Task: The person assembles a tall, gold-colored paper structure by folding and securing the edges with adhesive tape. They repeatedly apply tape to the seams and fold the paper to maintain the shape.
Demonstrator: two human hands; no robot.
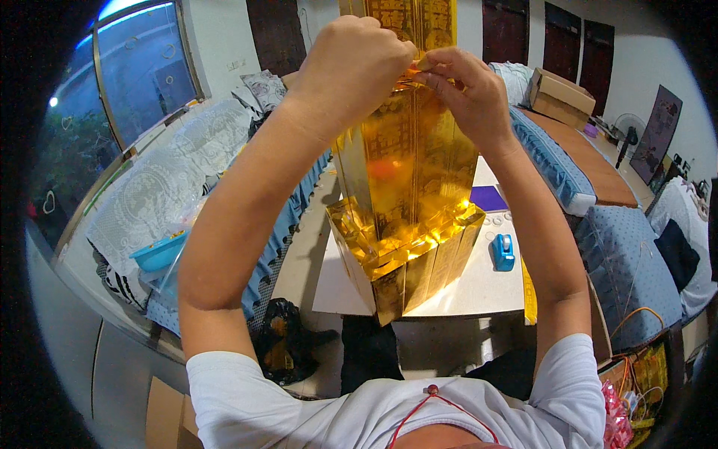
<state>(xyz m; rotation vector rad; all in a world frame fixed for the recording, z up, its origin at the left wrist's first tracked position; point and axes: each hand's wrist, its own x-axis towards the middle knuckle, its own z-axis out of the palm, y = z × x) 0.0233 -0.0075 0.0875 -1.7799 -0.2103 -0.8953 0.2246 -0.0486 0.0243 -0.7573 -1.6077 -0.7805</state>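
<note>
A tall structure of shiny gold foil paper (441, 157) with embossed patterns stands upright in front of me. Its lower part is a wider gold box (419, 280) with a crinkled foil rim. My left hand (366, 56) is closed at the upper part, knuckles up; its fingertips are mostly hidden. Just right of it, my right hand (467, 93) pinches a small orange-gold piece (420, 67) between thumb and finger, against the structure. What exactly this piece is, I cannot make out. The structure's top runs out of view behind my left hand.
The gold structure stands on a white table (340, 292). On its right side are a blue tape dispenser (503, 253), clear rings and a purple flat piece (488, 198). A black plastic bag (288, 337) lies on the floor; a blue basin (159, 251) sits at left.
</note>
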